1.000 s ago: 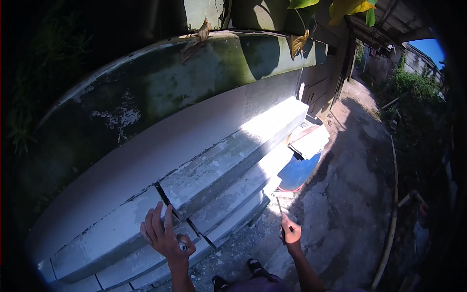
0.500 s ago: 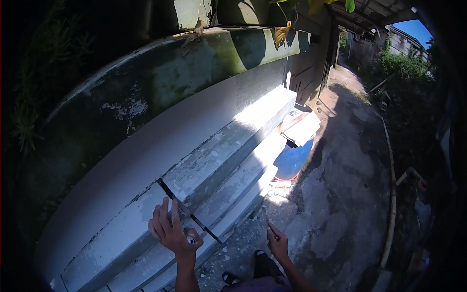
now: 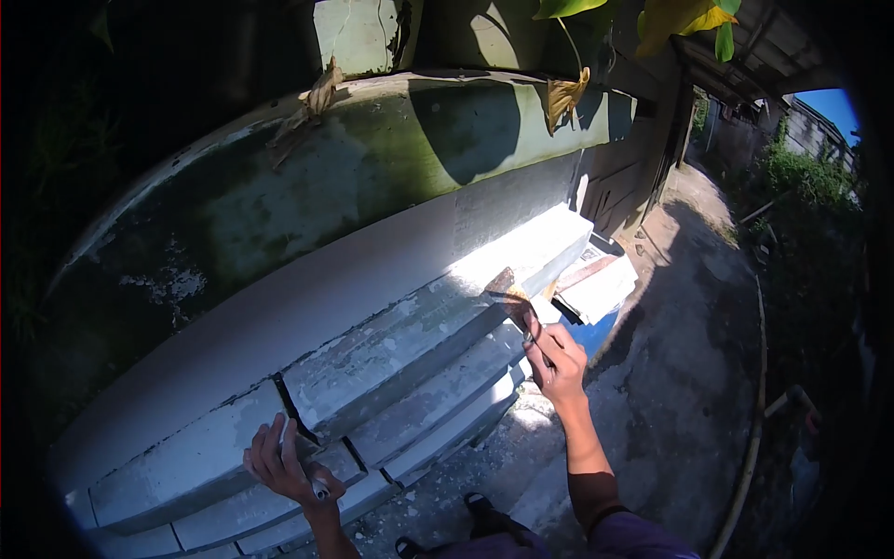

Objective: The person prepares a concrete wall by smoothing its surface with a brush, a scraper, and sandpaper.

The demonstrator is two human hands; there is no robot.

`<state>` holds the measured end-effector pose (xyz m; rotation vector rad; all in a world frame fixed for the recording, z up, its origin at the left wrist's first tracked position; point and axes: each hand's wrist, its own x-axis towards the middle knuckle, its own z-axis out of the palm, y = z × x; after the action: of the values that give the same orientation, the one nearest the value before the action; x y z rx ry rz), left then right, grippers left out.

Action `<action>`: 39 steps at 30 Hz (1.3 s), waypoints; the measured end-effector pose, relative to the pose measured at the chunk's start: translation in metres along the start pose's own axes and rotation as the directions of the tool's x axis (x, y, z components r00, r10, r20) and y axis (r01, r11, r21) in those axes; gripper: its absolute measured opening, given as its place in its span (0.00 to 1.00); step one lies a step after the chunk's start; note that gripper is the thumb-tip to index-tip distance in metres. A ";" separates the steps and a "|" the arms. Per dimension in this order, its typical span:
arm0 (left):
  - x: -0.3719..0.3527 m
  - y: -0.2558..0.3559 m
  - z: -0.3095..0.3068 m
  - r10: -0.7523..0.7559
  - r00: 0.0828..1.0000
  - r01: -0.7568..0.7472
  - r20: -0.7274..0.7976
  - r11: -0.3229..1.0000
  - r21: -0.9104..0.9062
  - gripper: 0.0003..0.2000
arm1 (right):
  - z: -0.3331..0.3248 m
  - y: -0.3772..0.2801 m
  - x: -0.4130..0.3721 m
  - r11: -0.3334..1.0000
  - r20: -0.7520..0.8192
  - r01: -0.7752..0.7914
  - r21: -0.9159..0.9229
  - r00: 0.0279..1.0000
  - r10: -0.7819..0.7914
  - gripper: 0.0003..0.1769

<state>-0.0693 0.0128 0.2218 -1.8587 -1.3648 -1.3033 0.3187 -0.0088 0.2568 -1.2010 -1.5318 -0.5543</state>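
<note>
Long pale steps (image 3: 438,396) lie left of the right grip (image 3: 559,365), running from low left to high right. A blue drum (image 3: 602,334) sits just beyond it. The right grip, nearer the sunny end than the left grip (image 3: 286,469), is closed around a scraper (image 3: 505,287). Its blade points up and left, over the top step (image 3: 372,347); whether they touch, one cannot tell. The left grip curls around a small pale roll (image 3: 321,489).

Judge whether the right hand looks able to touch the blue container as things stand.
Probably yes: the right hand appears near the blue container, with no obvious obstacle between, though it grips a flat-bladed tool.
</note>
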 end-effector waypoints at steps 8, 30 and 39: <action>0.000 0.009 0.001 -0.065 0.998 0.066 -0.025 0.998 0.019 0.28 | -0.014 0.092 0.112 0.735 0.398 0.605 -0.306 0.782 -0.479 0.33; 0.006 0.019 -0.010 -0.155 0.988 0.155 0.002 0.988 -0.007 0.22 | -0.018 0.124 0.167 0.670 0.396 0.718 -0.190 0.681 -0.617 0.25; 0.003 0.013 -0.014 -0.131 0.990 0.133 0.056 0.990 -0.042 0.23 | 0.000 0.092 0.154 0.681 0.410 0.683 -0.262 0.718 -0.563 0.26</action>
<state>-0.0625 -0.0018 0.2327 -1.8731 -1.5203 -1.3697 0.4113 0.0884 0.3754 -1.0495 -2.1954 -1.2475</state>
